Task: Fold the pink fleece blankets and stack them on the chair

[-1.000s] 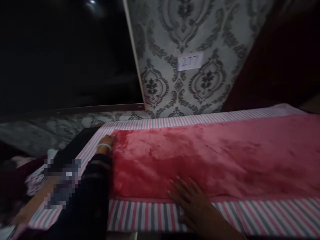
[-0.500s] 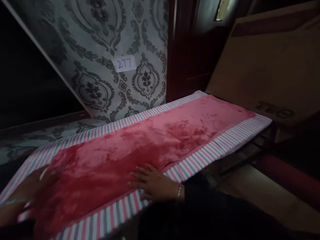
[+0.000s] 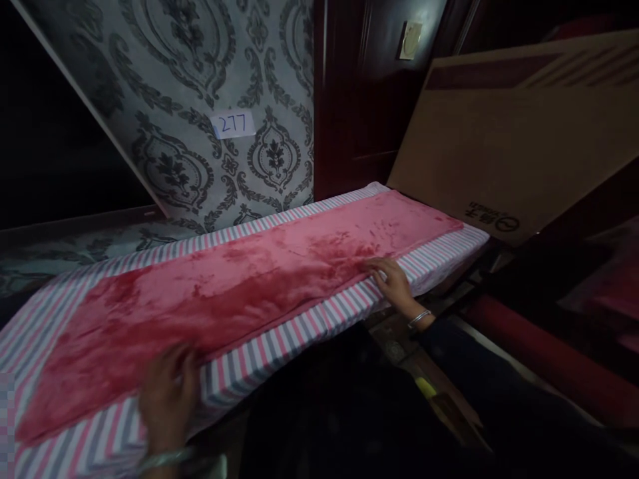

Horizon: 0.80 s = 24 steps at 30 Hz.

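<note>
A long piece of red-pink plush cloth (image 3: 239,279) lies spread over a table with a pink, grey and white striped cover (image 3: 279,342). Its pile shows darker and lighter patches. At the cloth's near edge, left of the middle, my left hand (image 3: 167,399) is curled with fingers and thumb closing on the edge; it is a little blurred. Farther along the same edge, my right hand (image 3: 394,285) pinches the cloth between thumb and fingers, where the fabric wrinkles slightly. A bracelet circles each wrist.
A large cardboard box (image 3: 504,140) leans beyond the table's far right end. Patterned wallpaper bears a paper label (image 3: 233,124) reading 277. A dark red door (image 3: 359,86) stands behind. A red roll (image 3: 544,352) lies low at the right.
My left hand has moved right from the cloth's left end to its near edge. My right hand has gone right and farther along that edge, from lying flat to pinching. The view has shifted.
</note>
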Available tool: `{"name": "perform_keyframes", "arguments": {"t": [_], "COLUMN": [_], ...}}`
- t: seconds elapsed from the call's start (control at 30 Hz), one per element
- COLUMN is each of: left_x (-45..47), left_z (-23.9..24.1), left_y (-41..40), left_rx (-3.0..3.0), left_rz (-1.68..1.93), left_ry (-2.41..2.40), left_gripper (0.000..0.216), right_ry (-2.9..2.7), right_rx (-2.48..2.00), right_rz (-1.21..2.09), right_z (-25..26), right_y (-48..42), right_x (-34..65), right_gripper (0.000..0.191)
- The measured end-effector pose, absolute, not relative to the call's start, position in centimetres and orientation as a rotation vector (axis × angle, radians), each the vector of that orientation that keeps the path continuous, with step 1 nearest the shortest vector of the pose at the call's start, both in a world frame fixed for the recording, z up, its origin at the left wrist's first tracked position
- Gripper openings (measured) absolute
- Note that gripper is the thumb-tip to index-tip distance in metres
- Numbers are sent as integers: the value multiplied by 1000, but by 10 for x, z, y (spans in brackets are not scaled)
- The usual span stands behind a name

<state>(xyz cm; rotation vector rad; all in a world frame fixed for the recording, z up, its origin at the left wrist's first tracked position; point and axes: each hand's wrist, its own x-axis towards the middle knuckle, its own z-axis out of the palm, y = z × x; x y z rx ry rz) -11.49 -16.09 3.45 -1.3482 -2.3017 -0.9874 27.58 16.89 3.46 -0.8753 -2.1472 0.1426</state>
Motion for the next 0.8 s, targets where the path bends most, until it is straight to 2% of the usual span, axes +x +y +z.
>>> {"name": "perform_keyframes", "arguments": {"t": [0.07,0.2,0.43,0.53,0.67,0.8], "left_x": [-68,4,38,38,29,19], "left_z": [40,58,62,54,43,40], "left_y": [-112,-32,20,29,36,39], "left_rx": [-1550,-1805,-1996,-2036,-2053,-2070], "left_rz": [-1028,-789,-513,-577,-844,-924], "left_ry": [-2170,-2153,-2194,-2206,-2219,-2224], "left_gripper": [33,29,30,29,28,15], "right_ry": [-2204,-2344,-2480,-2481,-2479,-2477], "right_rx": [-927,-885,-734,-709,-712,-683], "right_rz": [95,118,257,324,426,442], "right_z": [35,38,36,35,34,31], "right_y": [191,219,238,246,258,268], "right_x": [299,309,292,290,290,291], "right_gripper": [35,34,35,32,29,22]}}
